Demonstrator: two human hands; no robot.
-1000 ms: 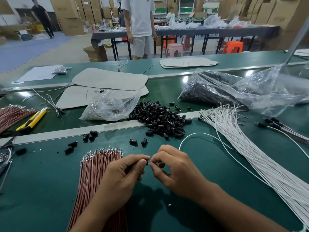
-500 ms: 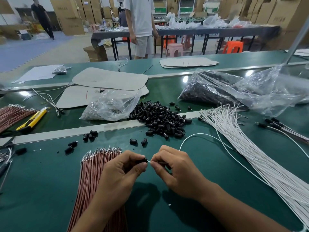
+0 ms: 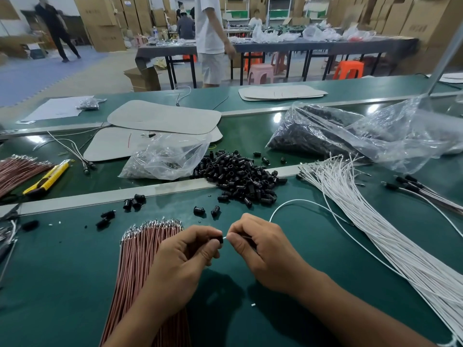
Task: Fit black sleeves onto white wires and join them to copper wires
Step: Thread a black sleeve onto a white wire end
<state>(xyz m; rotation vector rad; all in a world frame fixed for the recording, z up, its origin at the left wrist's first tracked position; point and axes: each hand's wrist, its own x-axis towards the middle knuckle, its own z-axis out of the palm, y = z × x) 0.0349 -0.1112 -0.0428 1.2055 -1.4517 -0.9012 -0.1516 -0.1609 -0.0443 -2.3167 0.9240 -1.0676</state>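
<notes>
Cardboard boxes (image 3: 417,27): faint dark print on the sides, perhaps a few characters; too blurred to read
Paper sheet (image 3: 59,110): small dark mark at one corner; not legible
Readable text: none

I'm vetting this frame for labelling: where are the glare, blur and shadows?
Head view: bright glare spots on the green table, sheen on the plastic bag; the walking person far left is motion-blurred; the left hand pinching the black sleeve and right hand pinching the white wire are sharp, with soft shadows beneath.
</notes>
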